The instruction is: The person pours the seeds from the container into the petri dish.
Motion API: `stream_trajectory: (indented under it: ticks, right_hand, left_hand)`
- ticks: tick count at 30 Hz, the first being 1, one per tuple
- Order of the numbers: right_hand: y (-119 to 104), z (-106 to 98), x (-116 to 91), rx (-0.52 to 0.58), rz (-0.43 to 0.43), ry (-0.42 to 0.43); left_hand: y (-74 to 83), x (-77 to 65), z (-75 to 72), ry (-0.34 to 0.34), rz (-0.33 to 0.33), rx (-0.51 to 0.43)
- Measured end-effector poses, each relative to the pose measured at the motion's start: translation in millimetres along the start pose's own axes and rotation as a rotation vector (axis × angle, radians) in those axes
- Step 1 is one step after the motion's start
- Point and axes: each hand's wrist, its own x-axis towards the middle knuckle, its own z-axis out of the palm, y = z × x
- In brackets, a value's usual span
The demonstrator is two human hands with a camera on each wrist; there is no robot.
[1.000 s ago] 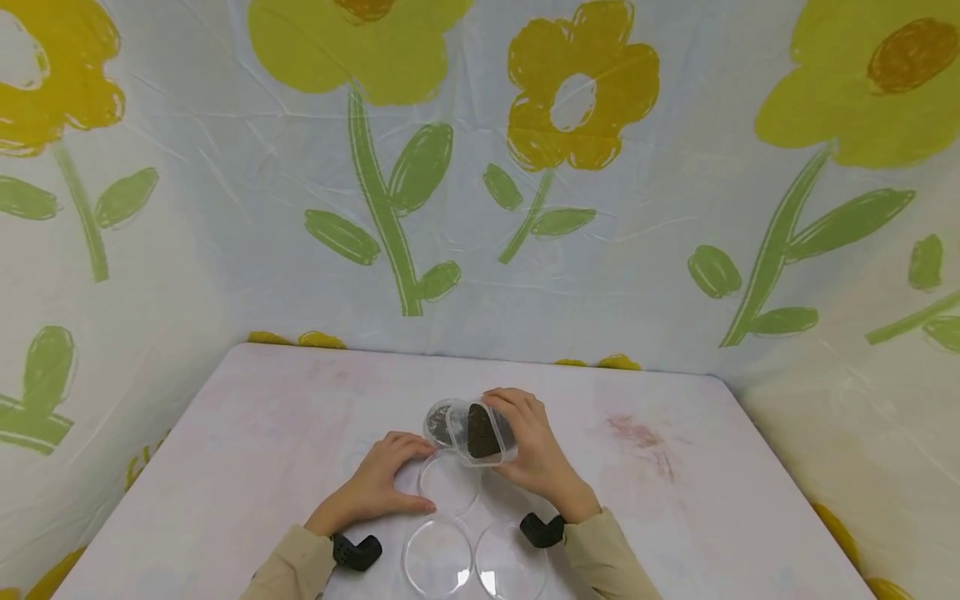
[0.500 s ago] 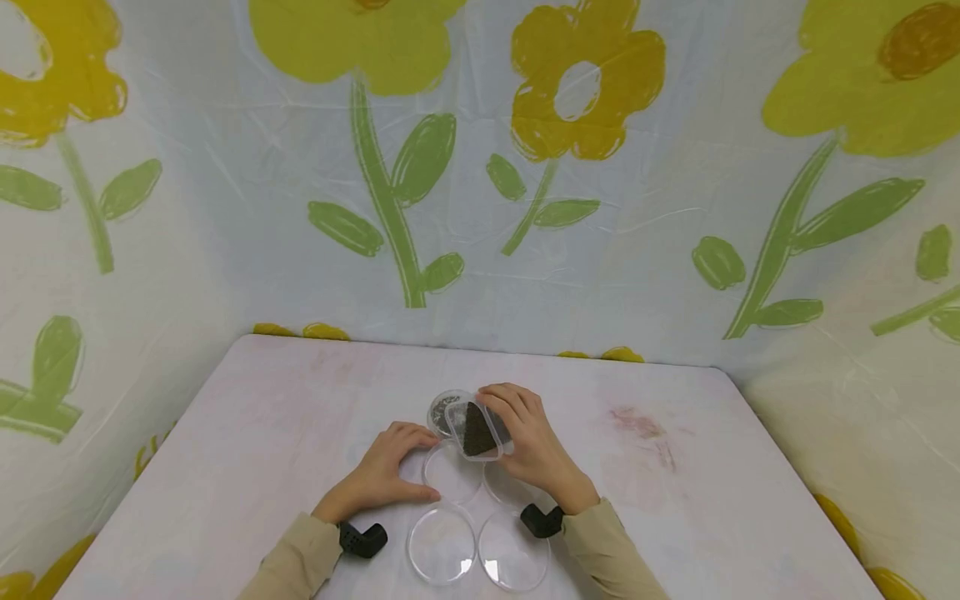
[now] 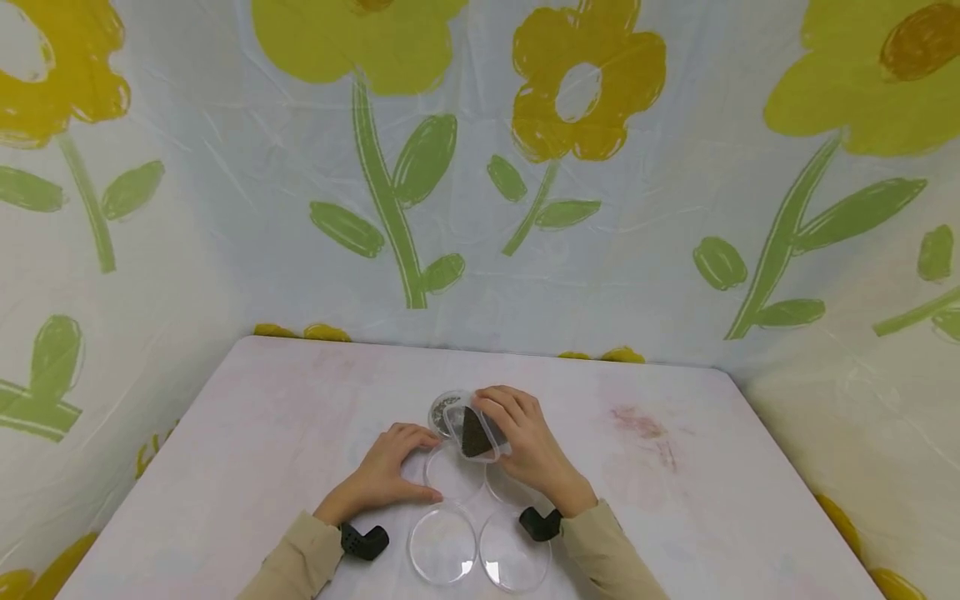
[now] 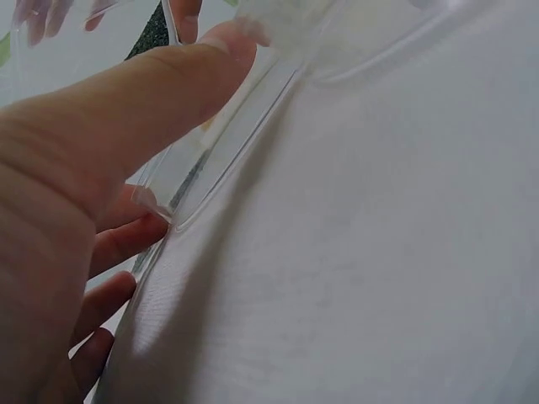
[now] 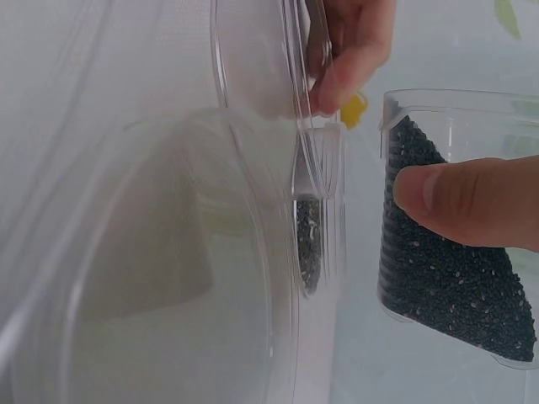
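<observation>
In curled right grip [image 3: 529, 440], tilted tub [image 5: 459, 130]

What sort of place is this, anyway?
Perhaps a small curtained booth for tabletop work: flowered cloth hangs along three sides of the table, clear dishes lie on it, and the person wears black wrist gadgets.

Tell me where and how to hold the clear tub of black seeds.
Probably best by two opposite side walls, coming from the right, as the right grip does. The clear tub is tilted, its mouth leaning left and the black seeds lying slantwise, so holding from that side should leave the mouth free.
</observation>
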Motion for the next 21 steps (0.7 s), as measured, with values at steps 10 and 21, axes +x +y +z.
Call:
stream_trajectory:
  ticks: [10,21]
  right_hand:
    - [-2.3,0.9,-0.7,-0.012,-0.028,0.01]
    - [2.9,-2.7,0.1,-0.005,-0.038,0.023]
  left_hand:
    - [2.2,-3.9,4.8,0.028,-0.023,-0.013]
    - [0.8,0.2,5.5,0.005,-0.037,-0.021]
